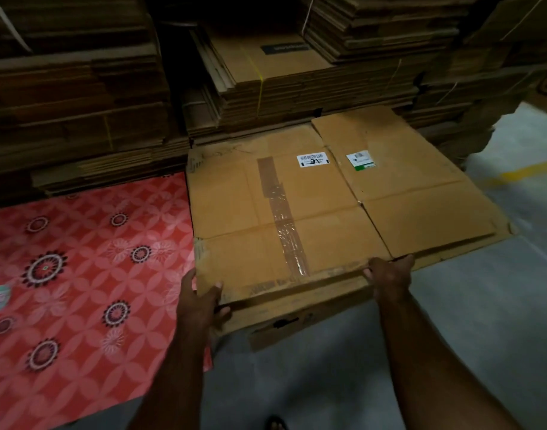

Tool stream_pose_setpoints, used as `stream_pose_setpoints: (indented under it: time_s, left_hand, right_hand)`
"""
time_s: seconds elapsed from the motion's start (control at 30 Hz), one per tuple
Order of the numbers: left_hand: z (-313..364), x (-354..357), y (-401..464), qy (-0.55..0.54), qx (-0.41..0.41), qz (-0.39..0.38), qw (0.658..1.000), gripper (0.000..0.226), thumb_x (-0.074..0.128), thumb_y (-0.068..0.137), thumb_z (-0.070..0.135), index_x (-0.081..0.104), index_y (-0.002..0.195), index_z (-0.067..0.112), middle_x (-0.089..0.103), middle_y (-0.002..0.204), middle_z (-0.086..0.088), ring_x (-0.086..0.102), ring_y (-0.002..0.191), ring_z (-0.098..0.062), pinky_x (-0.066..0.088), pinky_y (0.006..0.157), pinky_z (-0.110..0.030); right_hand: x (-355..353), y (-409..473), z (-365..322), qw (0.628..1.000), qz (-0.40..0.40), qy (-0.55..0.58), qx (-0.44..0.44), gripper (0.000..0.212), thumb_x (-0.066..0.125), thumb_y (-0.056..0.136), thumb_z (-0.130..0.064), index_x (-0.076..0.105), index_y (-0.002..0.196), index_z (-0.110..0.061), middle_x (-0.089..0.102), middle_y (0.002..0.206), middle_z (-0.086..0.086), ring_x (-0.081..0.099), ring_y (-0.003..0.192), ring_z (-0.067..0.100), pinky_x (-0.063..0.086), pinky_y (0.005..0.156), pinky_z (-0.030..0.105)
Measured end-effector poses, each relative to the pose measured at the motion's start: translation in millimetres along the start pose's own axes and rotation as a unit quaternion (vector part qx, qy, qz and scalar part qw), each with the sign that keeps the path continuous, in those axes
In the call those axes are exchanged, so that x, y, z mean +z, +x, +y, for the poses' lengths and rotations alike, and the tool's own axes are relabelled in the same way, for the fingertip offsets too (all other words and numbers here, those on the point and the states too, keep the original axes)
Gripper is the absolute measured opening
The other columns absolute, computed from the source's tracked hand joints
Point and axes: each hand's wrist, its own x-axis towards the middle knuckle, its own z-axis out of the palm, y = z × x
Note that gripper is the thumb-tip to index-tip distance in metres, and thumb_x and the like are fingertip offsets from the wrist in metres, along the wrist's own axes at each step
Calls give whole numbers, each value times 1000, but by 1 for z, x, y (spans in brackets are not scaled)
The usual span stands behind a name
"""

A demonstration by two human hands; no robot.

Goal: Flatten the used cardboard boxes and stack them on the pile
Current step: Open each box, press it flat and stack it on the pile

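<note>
— What's he got hold of down there?

— A flattened box (278, 218), lying on top of a low pile (300, 318) of other flat cardboard on the grey floor (328, 383). The left hand (201, 301) grips its near left corner, thumb on top and fingers curled under the edge. The right hand (390, 279) sits on the near edge further right, fingers hooked over it. So both are closed on the same sheet.

— Laying it down or picking it up?

— I'd say setting it down and squaring it. It's already flat, with a strip of tape (284, 218) running down the panel and two labels (312, 159) toward its far end. The near edge overhangs the sheets beneath a little, so the next move probably calls for a push away from him until the edges line up, then letting go.

— And beside it?

— A red patterned sheet (80, 274) spread on the floor, touching the pile's left side. Beyond both, tall stacks of bundled cardboard (297, 88) against the far side, some tied with string.

— Can you read the labels?

— No, too small. The back stacks fall into shadow, so I can't count them. The fingertips under the edge are hidden, and something dark at the very bottom, maybe a foot, is cut off.
</note>
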Motion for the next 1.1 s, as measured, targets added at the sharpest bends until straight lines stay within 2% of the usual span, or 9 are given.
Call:
stream_pose_setpoints:
  time_s: [0.13,0.23,0.3,0.37,0.47,0.57,0.7,0.93,1.1]
  left_hand:
    - [-18,-8,19,108,53,5,993,60,80,64,52,52,116,55,66,124,-12,68,102,-37,59,80,-61]
    - [-15,-6,15,142,69,1,988,63,78,66,51,49,122,49,66,123,-11,67,105,-36,59,83,-61]
    - [-13,-1,9,167,85,0,982,61,81,74,45,48,125,43,66,123,-11,66,106,-37,58,85,-58]
    - [-14,2,6,184,100,-1,978,67,79,70,53,48,128,40,66,125,-11,66,106,-38,59,85,-58]
    - [-14,1,3,174,96,-3,980,71,80,72,49,48,134,37,64,125,-11,71,86,-39,62,65,-53]
    - [-10,-1,4,178,92,-6,980,61,78,83,37,48,136,33,64,124,-15,70,84,-40,62,62,-49]
    - [6,-9,-2,305,153,44,939,54,70,90,29,51,137,8,62,121,-24,60,108,-41,53,92,-46]
    - [47,-46,-17,474,364,32,801,58,45,86,43,60,127,5,60,117,-19,58,109,-40,49,85,-49]
    - [70,-137,-24,493,427,94,752,53,43,89,44,63,125,10,63,120,-11,61,108,-35,49,84,-46]
  right_hand:
    - [-4,2,3,999,-11,-27,-17,96,77,81,-3,21,158,-19,50,146,20,61,120,35,63,79,43]
    - [-10,6,4,997,-30,-52,-44,88,71,89,-2,18,159,-12,50,147,19,57,124,32,50,58,19]
    - [-13,9,3,995,-41,-70,-60,86,68,94,-6,14,161,-10,53,145,18,58,114,26,44,53,15]
    - [-14,8,1,989,-37,-117,-78,79,67,97,-14,19,159,-10,58,138,18,57,102,22,49,64,18]
    - [-16,0,0,984,-31,-155,-79,72,69,94,-21,29,153,-11,60,136,18,60,117,33,52,98,44]
    - [-16,-12,0,975,-30,-193,-105,67,72,90,-23,40,146,-3,56,140,20,56,124,39,48,106,52]
    - [-11,-42,-1,904,-26,-339,-259,73,70,92,-31,37,150,-2,42,151,21,44,135,39,44,108,53]
    - [50,-134,-20,786,-112,-391,-465,67,65,93,-37,41,149,-7,43,150,14,42,138,32,43,106,52]
    - [134,-250,-14,711,-195,-359,-573,81,35,85,-54,51,143,0,52,146,22,47,137,37,45,107,52]
